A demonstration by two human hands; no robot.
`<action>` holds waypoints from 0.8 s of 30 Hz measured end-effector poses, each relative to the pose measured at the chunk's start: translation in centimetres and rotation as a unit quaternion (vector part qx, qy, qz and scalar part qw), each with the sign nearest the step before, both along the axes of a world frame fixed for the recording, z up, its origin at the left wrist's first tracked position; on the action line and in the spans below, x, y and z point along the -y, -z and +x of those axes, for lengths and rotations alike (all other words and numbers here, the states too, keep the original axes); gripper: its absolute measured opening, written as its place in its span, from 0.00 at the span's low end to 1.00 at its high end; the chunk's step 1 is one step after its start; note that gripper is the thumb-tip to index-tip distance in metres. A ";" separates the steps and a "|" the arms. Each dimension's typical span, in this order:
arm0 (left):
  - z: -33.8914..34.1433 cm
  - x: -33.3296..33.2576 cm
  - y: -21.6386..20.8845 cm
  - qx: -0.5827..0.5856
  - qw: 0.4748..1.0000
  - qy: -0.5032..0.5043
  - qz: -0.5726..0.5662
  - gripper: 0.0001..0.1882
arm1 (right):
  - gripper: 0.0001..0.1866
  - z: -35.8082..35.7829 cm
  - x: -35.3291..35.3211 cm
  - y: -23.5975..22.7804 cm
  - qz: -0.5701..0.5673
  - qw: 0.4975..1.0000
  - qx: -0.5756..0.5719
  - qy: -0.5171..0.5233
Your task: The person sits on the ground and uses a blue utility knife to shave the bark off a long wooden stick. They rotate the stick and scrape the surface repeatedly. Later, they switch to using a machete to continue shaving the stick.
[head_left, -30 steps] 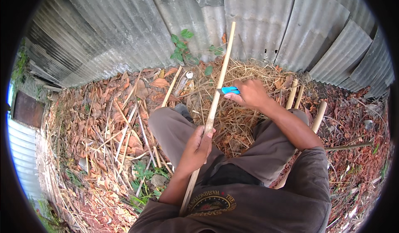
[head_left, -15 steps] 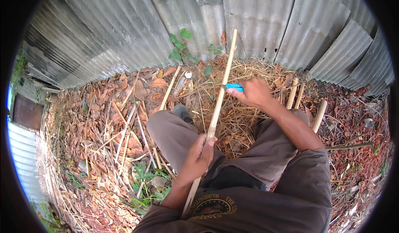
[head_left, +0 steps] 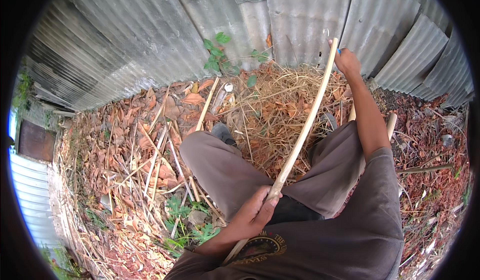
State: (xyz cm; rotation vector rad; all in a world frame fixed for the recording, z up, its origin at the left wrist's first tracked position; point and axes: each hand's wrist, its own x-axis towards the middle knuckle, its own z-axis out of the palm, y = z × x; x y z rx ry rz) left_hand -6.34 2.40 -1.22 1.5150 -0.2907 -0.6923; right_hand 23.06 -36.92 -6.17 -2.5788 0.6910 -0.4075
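Observation:
A long pale stripped stick (head_left: 306, 132) slants from my lap up and to the right toward the metal fence. Low on its length, my left hand (head_left: 254, 214) is wrapped round it near my belly. My right hand (head_left: 347, 61) is at the far tip, closed on a blue-handled knife (head_left: 339, 51). Only a sliver of the blue handle shows; the hand and the stick hide the blade. Small pale shavings (head_left: 326, 31) are in the air just past the tip.
Corrugated metal sheets (head_left: 220, 25) stand as a fence ahead. Dry straw (head_left: 267, 115) and brown leaves (head_left: 135, 125) cover the ground. Thin sticks (head_left: 157, 155) lie at the left, thicker poles (head_left: 391, 125) at the right. My bent legs (head_left: 220, 172) flank the stick.
My right hand, with the knife, has slid outward from the middle of the stick to its far tip. The stick's far end has swung right, and my left hand has shifted slightly right and down.

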 end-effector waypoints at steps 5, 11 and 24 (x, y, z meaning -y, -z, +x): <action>2.4 -1.4 1.7 0.001 0.990 -0.110 0.084 0.13 | 0.47 -3.5 -3.9 -1.6 -0.004 0.991 -0.046 -0.126; 5.2 -0.5 0.6 0.021 0.986 -0.151 0.073 0.11 | 0.41 -11.7 -15.9 -0.9 -0.096 0.905 0.030 -0.414; 5.1 0.3 -0.7 0.002 0.987 -0.150 0.058 0.13 | 0.36 -11.1 -16.3 -2.4 -0.103 0.905 0.096 -0.401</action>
